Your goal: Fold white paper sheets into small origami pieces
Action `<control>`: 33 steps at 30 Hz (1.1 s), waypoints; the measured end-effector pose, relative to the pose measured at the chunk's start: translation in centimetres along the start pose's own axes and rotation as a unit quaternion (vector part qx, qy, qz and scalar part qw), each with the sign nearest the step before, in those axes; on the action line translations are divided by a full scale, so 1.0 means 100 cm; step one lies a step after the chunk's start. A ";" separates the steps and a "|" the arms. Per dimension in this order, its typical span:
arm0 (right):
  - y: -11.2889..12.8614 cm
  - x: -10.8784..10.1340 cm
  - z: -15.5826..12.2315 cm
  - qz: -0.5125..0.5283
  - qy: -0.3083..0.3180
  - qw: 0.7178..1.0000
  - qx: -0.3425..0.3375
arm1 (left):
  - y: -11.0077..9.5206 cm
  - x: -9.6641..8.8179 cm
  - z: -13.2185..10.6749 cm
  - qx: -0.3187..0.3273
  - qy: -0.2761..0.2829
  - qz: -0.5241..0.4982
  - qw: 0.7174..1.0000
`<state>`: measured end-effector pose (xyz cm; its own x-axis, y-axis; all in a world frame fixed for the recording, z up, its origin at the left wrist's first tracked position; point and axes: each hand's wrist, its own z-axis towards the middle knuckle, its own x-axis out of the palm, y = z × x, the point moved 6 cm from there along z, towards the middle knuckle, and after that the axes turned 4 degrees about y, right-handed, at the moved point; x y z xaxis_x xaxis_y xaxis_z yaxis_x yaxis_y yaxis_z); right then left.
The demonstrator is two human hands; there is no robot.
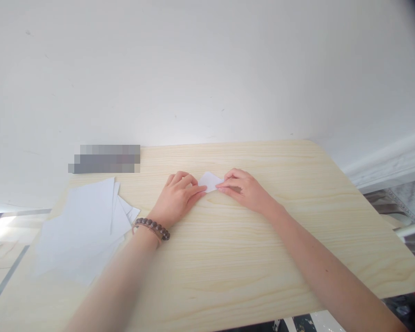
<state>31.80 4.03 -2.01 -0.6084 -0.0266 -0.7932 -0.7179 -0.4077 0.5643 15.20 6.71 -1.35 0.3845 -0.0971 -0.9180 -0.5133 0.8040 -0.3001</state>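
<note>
A small white piece of folded paper (209,181) lies between my two hands near the middle of the table. My left hand (179,192), with a dark beaded bracelet (152,225) at its wrist, pinches the left corner between thumb and fingers. The right corner is held in the pinched fingertips of my right hand (246,189). Part of each paper corner is hidden by the fingers.
Several loose white sheets (86,212) overlap on the left of the wooden table (228,267). A blurred-out grey object (107,160) is at the back left, by the white wall (207,74). The table's right edge slants past a chair-like frame.
</note>
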 end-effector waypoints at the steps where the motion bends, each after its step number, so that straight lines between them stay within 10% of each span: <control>1: 0.000 0.000 0.000 0.005 0.000 1.000 0.003 | 0.000 0.000 0.000 0.002 0.001 -0.004 1.000; 33: -0.005 0.002 0.007 0.009 -0.030 0.995 0.098 | 0.020 0.004 0.005 -0.144 -0.040 -0.087 0.985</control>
<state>31.80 4.88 -2.35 -0.6367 0.0253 -0.7707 -0.7554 -0.2212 0.6168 14.75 8.59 -2.19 0.5386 -0.1631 -0.8266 -0.6265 0.5784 -0.5224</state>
